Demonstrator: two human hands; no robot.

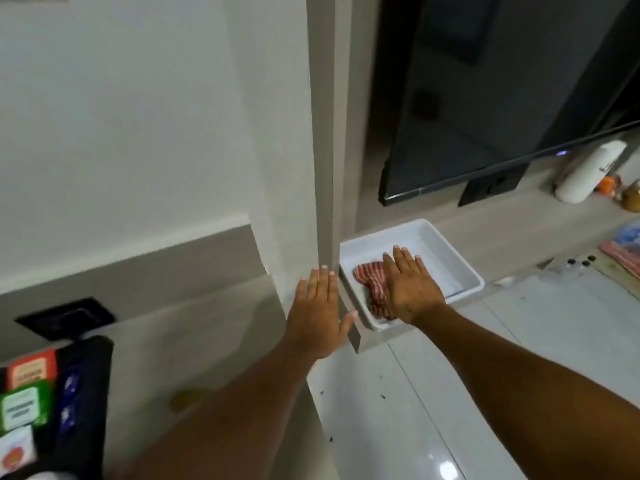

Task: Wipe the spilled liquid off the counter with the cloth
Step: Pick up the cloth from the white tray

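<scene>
A red-and-white striped cloth [370, 280] lies crumpled in a white rectangular tray [446, 252] at the left end of a wooden counter [502, 223]. My right hand [410, 284] reaches into the tray with flat, spread fingers over the cloth's right side; I cannot tell whether it presses on the cloth. Open and flat, my left hand [320, 313] hovers by the wall corner left of the tray, holding nothing. A yellowish spot [188, 400] shows on the lower grey surface at the left, partly behind my left forearm.
A black monitor [485, 98] stands behind the tray. A white bottle [588, 171], small jars and folded cloths [623, 244] sit at the counter's far right. A black rack with coloured packets [31, 393] is at bottom left. Glossy floor tiles [450, 393] lie below.
</scene>
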